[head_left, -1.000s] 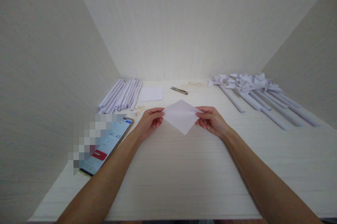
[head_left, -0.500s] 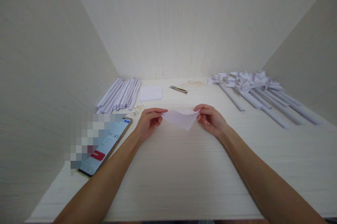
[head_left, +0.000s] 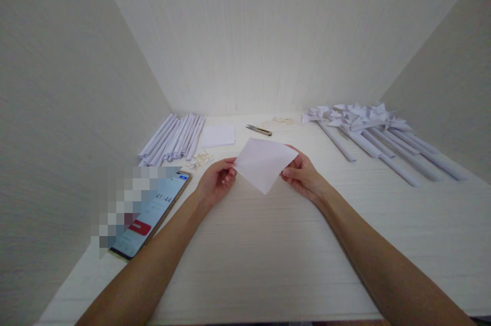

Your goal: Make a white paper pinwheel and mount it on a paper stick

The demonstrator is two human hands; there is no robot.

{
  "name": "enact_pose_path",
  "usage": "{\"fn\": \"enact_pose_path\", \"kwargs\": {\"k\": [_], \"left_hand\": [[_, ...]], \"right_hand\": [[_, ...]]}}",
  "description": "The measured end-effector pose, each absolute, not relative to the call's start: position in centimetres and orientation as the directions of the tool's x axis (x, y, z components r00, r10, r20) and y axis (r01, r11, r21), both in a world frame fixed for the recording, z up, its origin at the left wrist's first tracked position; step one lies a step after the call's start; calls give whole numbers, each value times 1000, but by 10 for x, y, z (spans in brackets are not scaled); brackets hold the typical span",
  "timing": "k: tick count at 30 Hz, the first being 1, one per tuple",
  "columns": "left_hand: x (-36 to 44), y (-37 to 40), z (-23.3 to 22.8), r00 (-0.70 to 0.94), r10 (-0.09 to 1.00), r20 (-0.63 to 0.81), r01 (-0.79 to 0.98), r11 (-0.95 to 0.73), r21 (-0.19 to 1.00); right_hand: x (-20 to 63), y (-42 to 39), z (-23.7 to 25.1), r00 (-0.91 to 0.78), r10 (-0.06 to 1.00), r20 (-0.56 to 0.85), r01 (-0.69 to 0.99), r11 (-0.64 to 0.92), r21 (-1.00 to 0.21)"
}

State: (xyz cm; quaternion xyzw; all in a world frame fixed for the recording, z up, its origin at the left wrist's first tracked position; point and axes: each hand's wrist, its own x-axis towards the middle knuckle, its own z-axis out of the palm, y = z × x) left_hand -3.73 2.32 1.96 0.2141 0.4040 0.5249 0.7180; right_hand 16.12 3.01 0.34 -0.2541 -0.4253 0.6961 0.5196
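Note:
A square sheet of white paper (head_left: 264,165) is held up above the table, turned so that one corner points toward me. My left hand (head_left: 218,180) pinches its left corner between thumb and fingers. At the right corner, my right hand (head_left: 301,175) grips with the thumb in front and the fingers partly hidden behind the sheet. Beyond it on the table lie small thread snips (head_left: 259,130). A stack of square white paper (head_left: 218,136) rests to the left of the snips.
Rolled paper tubes (head_left: 174,137) lie in a bundle at the back left, near small pale pieces (head_left: 200,159). A phone (head_left: 157,213) lies beside my left forearm. Several paper pinwheels on tubes (head_left: 360,124) are piled at the back right. Walls enclose the table (head_left: 268,259).
The paper sheet has tilted from nearly edge-on to showing its full face, its far corner now raised. My right hand has turned, bringing its thumb to the front.

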Motion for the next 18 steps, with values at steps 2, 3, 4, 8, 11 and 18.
{"fn": "enact_pose_path", "kwargs": {"k": [2, 3, 4, 8, 11, 18], "left_hand": [[-35, 22, 20, 132, 916, -379, -584, 380, 718], [-33, 21, 21, 133, 913, -386, -582, 387, 715], [-32, 21, 21, 136, 910, -391, -578, 393, 715], [-29, 21, 21, 115, 909, -402, -540, 396, 743], [-27, 21, 19, 76, 922, -380, -505, 364, 782], [-26, 19, 13, 78, 965, -252, -459, 259, 850]], "right_hand": [[158, 30, 3, -324, 940, 109, -506, -75, -859], [157, 30, 3, -320, 940, 114, -501, -66, -863], [156, 29, 4, -315, 942, 119, -496, -57, -867], [151, 26, 5, -292, 946, 140, -467, -13, -884], [150, 25, 4, -301, 946, 118, -446, -30, -895], [148, 25, 7, -293, 954, 65, -521, -102, -847]]}}
